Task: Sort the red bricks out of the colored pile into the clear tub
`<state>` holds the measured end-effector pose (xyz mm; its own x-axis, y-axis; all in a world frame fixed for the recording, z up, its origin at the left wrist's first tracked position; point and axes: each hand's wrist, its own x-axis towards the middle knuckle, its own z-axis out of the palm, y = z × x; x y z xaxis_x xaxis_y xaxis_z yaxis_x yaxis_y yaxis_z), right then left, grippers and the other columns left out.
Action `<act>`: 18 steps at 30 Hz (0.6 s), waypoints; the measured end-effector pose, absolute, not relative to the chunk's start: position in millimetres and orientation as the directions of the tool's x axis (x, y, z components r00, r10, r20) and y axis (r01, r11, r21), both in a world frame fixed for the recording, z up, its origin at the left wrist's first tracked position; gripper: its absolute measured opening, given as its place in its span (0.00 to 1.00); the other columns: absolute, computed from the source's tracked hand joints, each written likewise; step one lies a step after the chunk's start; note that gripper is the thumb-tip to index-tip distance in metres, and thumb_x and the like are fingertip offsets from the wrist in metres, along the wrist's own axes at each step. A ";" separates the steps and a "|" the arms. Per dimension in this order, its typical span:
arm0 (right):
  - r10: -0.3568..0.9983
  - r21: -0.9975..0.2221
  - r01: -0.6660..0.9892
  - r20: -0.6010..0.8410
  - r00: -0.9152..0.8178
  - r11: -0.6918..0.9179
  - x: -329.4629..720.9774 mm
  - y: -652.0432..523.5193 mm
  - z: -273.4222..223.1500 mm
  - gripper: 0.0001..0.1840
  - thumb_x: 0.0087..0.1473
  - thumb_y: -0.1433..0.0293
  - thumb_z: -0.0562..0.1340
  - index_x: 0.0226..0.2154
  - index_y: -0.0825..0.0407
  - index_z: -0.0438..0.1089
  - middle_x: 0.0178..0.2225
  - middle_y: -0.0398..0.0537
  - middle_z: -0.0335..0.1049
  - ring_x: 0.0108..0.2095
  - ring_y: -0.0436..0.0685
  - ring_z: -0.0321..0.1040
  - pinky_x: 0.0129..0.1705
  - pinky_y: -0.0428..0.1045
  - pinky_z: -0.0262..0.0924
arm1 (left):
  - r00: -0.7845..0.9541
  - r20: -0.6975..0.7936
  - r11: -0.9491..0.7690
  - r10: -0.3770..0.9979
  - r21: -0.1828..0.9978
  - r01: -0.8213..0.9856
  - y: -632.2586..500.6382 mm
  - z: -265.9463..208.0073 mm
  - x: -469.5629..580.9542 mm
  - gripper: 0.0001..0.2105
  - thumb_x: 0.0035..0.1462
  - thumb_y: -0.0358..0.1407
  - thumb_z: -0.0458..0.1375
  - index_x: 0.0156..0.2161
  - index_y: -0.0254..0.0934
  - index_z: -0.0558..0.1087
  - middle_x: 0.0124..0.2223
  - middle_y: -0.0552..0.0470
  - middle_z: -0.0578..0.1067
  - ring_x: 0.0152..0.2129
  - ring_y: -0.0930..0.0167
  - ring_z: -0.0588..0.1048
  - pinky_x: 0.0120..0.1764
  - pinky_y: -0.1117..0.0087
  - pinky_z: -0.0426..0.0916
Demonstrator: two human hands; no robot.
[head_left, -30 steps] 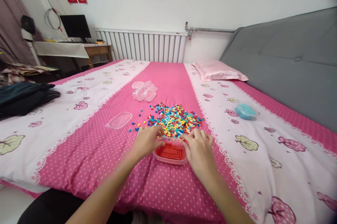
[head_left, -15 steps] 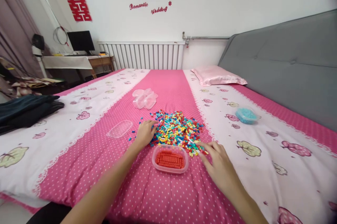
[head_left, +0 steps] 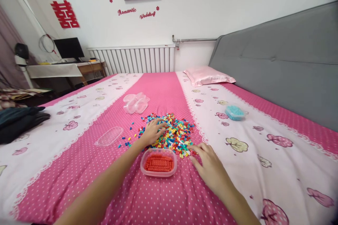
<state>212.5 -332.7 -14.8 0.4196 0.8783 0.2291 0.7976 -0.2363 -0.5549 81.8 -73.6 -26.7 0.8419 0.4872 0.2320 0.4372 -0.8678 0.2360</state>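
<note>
A heap of small coloured building bricks [head_left: 174, 131] lies spread on the pink dotted bedcover. My left hand [head_left: 153, 132] rests on the heap's left side, fingers apart over the bricks. At the heap's lower right edge is my right hand [head_left: 206, 158], its thumb and fingers spread and the fingertips touching or just above the bricks. Between my forearms stands a clear plastic box [head_left: 158, 174] with red bricks [head_left: 160, 163] laid inside it in neat rows. Whether a brick is under either hand's fingertips is too small to tell.
A clear lid [head_left: 109, 137] lies left of the heap, with a few stray bricks near it. Farther back sits a clear petal-shaped tray [head_left: 136, 103]. On the right is a box of light blue bricks [head_left: 235, 112]. A pink pillow [head_left: 207, 76] and dark folded clothes [head_left: 22, 121] lie farther off.
My left hand has moved rightward onto the heap, and more loose bricks lie to its left. My right hand stays by the heap's right edge. The whole view has shifted a little.
</note>
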 end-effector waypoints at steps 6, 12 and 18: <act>0.900 -0.536 0.812 0.199 0.388 -0.231 214.2 -333.1 -14.1 0.18 0.62 0.73 0.58 0.52 0.52 0.72 0.43 0.54 0.68 0.48 0.64 0.65 0.53 0.58 0.59 | 0.827 0.173 -0.842 0.535 0.188 0.505 -65.5 -17.6 103.2 0.13 0.64 0.41 0.58 0.50 0.38 0.75 0.55 0.45 0.71 0.54 0.60 0.69 0.57 0.50 0.63; 0.912 -0.542 0.816 0.201 0.356 -0.199 215.0 -333.8 -14.3 0.18 0.62 0.74 0.57 0.53 0.52 0.72 0.43 0.54 0.68 0.48 0.64 0.65 0.52 0.58 0.60 | 0.764 0.080 -0.759 0.640 0.221 0.612 -54.4 -15.1 118.0 0.16 0.64 0.41 0.58 0.54 0.36 0.70 0.54 0.45 0.72 0.46 0.63 0.74 0.47 0.57 0.73; 0.904 -0.531 0.829 0.243 0.350 -0.178 215.6 -332.4 -19.5 0.17 0.62 0.73 0.58 0.52 0.52 0.72 0.44 0.54 0.68 0.48 0.64 0.64 0.53 0.59 0.59 | 0.719 0.107 -0.708 0.687 0.321 0.629 -55.9 -14.0 110.6 0.16 0.64 0.40 0.58 0.54 0.36 0.70 0.54 0.45 0.72 0.46 0.64 0.74 0.47 0.56 0.73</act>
